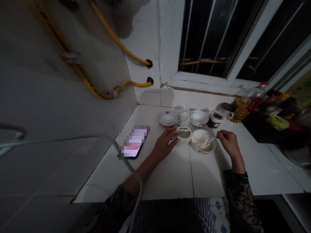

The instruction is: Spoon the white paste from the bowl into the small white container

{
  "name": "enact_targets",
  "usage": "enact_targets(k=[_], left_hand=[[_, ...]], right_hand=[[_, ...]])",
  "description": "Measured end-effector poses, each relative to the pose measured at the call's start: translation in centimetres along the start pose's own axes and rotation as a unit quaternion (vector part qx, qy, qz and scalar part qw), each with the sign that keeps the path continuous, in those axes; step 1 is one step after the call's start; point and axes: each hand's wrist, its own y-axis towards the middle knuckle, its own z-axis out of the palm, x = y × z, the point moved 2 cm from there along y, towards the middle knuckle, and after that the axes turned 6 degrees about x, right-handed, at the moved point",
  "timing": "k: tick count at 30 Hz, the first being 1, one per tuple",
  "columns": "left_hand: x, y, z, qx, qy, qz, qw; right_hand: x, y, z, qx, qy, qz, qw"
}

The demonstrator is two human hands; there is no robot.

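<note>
My right hand (228,141) pinches the handle of a small white spoon (212,139), its fingers closed. The spoon's head dips into white powder (199,140) heaped in a white bowl (205,152) with a floral pattern. Left of that bowl stands a small clear container with a white rim (184,140). The thumb and fingers of my left hand (166,143) curve round its left side and touch it. What is inside this container is hard to make out. Just behind it is a similar clear container (184,116).
Two more bowls, a left one (167,120) and a right one (199,117), stand near the wall. A dark-filled jar (215,119), an oil bottle (241,108) and a black box (257,127) are rightward. A lit phone (134,142) lies left; a cable (134,173) crosses in front.
</note>
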Motion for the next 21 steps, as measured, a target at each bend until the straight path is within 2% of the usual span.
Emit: enact_targets(k=[9,21], left_hand=[[0.1,0.0,0.1,-0.003,0.000,-0.003,1.000],[0.1,-0.1,0.2,-0.010,0.002,0.005,1.000]], right_hand=[[0.2,-0.1,2.0,0.056,0.010,-0.040,0.998],[0.1,0.1,1.0,0.019,0.063,0.004,0.998]])
